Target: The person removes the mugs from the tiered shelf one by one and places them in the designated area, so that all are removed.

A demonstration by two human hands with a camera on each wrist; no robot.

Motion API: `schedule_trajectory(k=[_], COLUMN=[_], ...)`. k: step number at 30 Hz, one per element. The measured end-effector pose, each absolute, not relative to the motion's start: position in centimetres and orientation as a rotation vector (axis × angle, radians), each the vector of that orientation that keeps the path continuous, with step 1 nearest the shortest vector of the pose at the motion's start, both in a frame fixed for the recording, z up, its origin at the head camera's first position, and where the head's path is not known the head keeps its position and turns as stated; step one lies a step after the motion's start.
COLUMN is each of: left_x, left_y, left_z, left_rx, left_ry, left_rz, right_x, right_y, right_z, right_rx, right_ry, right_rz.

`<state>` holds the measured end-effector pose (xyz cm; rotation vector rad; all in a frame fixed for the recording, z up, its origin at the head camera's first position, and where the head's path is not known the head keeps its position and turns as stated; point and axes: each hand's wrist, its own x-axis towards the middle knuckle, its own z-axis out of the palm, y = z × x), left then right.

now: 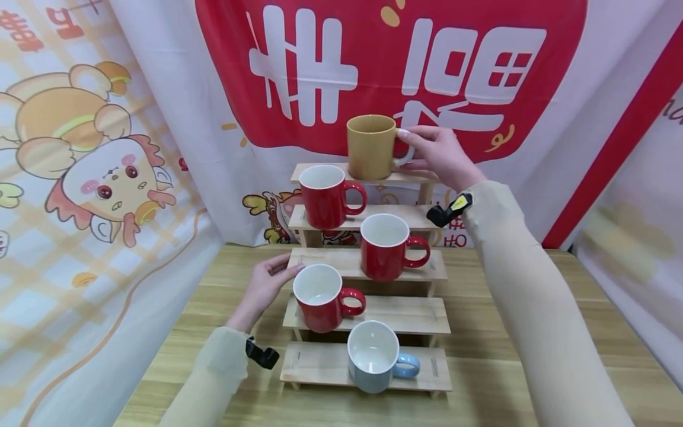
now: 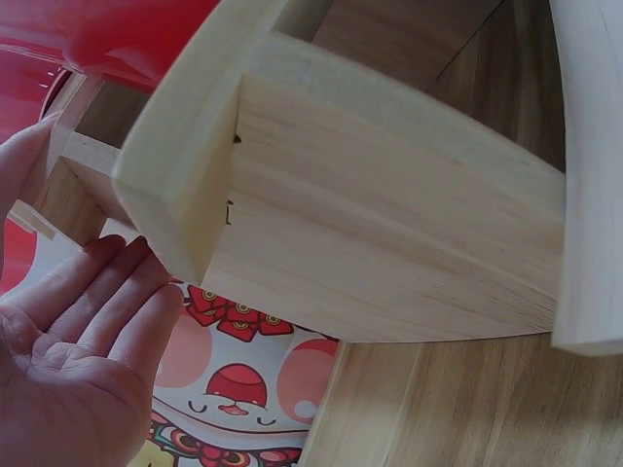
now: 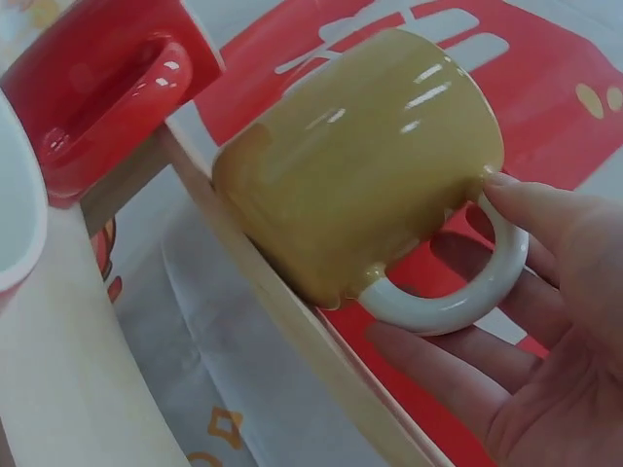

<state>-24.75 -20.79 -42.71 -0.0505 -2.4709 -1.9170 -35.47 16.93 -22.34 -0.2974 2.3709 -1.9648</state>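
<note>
On the top tier of a wooden stepped rack (image 1: pixel 402 314) stands a gold mug (image 1: pixel 370 151) with a white handle (image 3: pixel 453 309). My right hand (image 1: pixel 440 154) pinches that handle, thumb on its upper end and fingers behind and below it. At the rack's left side, my left hand (image 1: pixel 267 284) touches the end of the middle board with fingers fairly straight; its thumb reaches near a red mug (image 1: pixel 320 305). Two other red mugs stand higher, one on the second tier at left (image 1: pixel 324 204), one on the middle tier at right (image 1: pixel 385 252). A light blue mug (image 1: pixel 373 362) sits on the lowest tier.
The rack stands on a wood-grain table (image 1: pixel 491 332). Behind it hangs a white curtain with a red printed panel (image 1: pixel 373 71). Another printed cloth (image 1: pixel 107 237) hangs at the left, close to my left forearm.
</note>
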Motion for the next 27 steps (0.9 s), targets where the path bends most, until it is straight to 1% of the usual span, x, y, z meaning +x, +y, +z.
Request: schedule_trajectory(k=[13, 20, 27], left_x=[-24.6, -24.5, -24.3], left_y=[-20.7, -20.6, -20.6], left_z=[-42.8, -42.7, -42.6], left_rx=[-0.071, -0.053, -0.049], left_ry=[-2.457, -2.463, -2.465], left_rz=[-1.927, -1.920, -1.921], right_x=[-35.0, -33.9, -32.7], right_y=[18.0, 20.9, 24.4], right_z=[-22.6, -22.6, -22.5], right_rx=[-0.280, -0.257, -0.241], right_ry=[2.299, 2.457, 2.466], right_rz=[-2.092, -2.064, -2.119])
